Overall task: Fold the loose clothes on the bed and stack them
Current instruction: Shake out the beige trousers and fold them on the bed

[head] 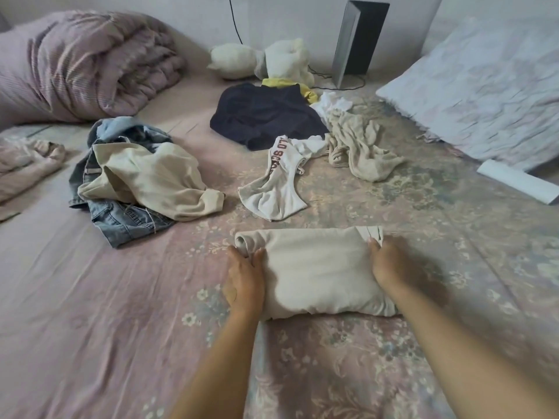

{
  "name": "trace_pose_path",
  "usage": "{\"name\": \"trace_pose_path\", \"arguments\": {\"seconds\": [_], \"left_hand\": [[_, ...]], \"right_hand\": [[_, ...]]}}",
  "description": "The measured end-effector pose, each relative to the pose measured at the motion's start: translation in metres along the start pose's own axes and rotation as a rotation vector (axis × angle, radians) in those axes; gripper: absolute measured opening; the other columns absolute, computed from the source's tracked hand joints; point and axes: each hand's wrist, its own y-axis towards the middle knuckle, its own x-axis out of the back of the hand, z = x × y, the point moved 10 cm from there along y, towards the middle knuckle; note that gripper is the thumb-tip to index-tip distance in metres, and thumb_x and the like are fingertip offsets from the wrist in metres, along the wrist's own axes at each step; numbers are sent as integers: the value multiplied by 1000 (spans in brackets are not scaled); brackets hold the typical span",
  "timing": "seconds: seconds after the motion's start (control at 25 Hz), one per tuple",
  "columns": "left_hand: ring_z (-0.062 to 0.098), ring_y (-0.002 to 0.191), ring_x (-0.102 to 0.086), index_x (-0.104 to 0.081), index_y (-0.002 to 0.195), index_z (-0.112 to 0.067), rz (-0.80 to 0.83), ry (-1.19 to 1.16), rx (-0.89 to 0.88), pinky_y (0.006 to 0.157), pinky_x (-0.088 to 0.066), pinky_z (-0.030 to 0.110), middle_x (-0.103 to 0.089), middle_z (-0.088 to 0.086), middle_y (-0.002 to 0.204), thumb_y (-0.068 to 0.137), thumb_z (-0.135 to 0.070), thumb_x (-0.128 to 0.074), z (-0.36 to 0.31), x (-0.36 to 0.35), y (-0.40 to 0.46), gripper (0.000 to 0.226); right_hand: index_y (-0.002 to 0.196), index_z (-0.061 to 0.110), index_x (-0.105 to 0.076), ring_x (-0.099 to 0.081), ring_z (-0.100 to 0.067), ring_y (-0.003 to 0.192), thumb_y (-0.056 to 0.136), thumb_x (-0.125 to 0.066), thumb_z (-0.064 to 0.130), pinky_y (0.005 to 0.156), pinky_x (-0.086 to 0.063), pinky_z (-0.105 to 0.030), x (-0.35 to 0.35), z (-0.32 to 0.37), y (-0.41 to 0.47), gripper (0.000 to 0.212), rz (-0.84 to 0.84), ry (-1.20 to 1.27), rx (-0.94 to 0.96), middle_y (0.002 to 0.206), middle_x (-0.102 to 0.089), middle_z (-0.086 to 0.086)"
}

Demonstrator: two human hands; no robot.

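A folded beige garment (314, 270) lies on the bed in front of me. My left hand (243, 281) grips its left edge and my right hand (388, 264) grips its right edge near the far corner. Loose clothes lie beyond it: a white lettered top (276, 182), a cream sweatshirt (154, 179) on top of blue jeans (121, 219), a dark navy garment (266, 114), and a crumpled beige knit (360, 146).
A rolled pink quilt (81, 65) lies at the back left, a pale pillow (484, 95) at the right. Cream plush toys (263, 58), a grey upright device (357, 40) with a cable, a white box (518, 179) and folded pink fabric (24, 164) ring the floral bedsheet (106, 313).
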Motion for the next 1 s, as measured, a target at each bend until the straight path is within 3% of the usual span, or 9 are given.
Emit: {"name": "trace_pose_path", "arguments": {"seconds": [0.08, 0.16, 0.28, 0.36, 0.44, 0.56, 0.76, 0.92, 1.0], "left_hand": [[37, 114, -55, -26, 139, -6, 47, 95, 17, 82, -42, 37, -52, 20, 129, 93, -49, -44, 6, -12, 6, 65], [35, 122, -48, -19, 147, -7, 22, 374, -39, 92, -41, 41, -37, 20, 144, 93, -52, -40, -2, -8, 13, 73], [32, 131, -42, -30, 146, -18, -221, 537, -554, 107, -22, 48, -38, 16, 147, 91, -43, -39, -75, 7, -10, 62], [27, 145, -5, -22, 149, -28, -28, 636, -840, 111, 10, 50, -17, 10, 157, 88, -41, -16, -106, -29, -37, 63], [21, 139, 29, 0, 149, -38, 273, 767, -760, 102, 30, 54, 9, 1, 159, 88, -45, 2, -89, -68, -41, 62], [26, 141, 26, 5, 146, -49, 398, 813, -587, 94, 31, 66, 12, -6, 159, 96, -50, -9, -51, -93, -17, 51], [22, 144, 20, -1, 145, -52, 477, 721, -552, 101, 19, 69, 8, -10, 159, 96, -56, -13, -47, -98, -12, 51], [22, 144, 19, 3, 148, -42, 500, 739, -848, 106, 20, 63, 14, 1, 158, 71, -83, 13, -54, -68, -37, 87], [29, 143, 21, 10, 147, -39, 521, 803, -1022, 108, 16, 64, 19, 3, 156, 62, -91, 8, -45, -58, -57, 100]], "right_hand": [[111, 3, -57, -59, -39, 100, 98, -36, 42, 82, -44, -40, -6, -1, -3, 46, 1, -46, -25, 110, -62, -23], [124, 3, -45, -55, -40, 105, 96, -45, 30, 85, -43, -43, 6, 16, -6, 39, -62, -154, 50, 119, -55, -24], [142, 11, -36, -39, -39, 129, 86, -56, 19, 107, -29, -53, 27, 97, -45, 61, -303, -301, 600, 142, -39, -24], [150, 30, -14, -2, -29, 146, 97, -32, 36, 112, 0, -57, -5, 123, -65, 56, -7, -289, 711, 159, -7, -4], [147, 42, 2, 21, -24, 143, 98, -13, 46, 106, 14, -65, -51, 105, -69, 51, 301, -411, 564, 158, 11, 10], [146, 48, 1, 17, -24, 144, 96, -10, 52, 105, 14, -67, -73, 82, -58, 51, 348, -446, 497, 158, 8, 15], [145, 49, 2, 11, -24, 145, 95, -10, 57, 107, 9, -67, -78, 82, -56, 52, 389, -434, 485, 158, 9, 13], [146, 45, 9, 5, -28, 145, 69, 3, 84, 113, 4, -53, -49, 73, -58, 86, 447, -477, 678, 158, 12, -2], [148, 37, 10, -2, -28, 144, 66, 6, 87, 112, -1, -52, -34, 70, -73, 96, 269, -612, 950, 157, -10, -12]]}}
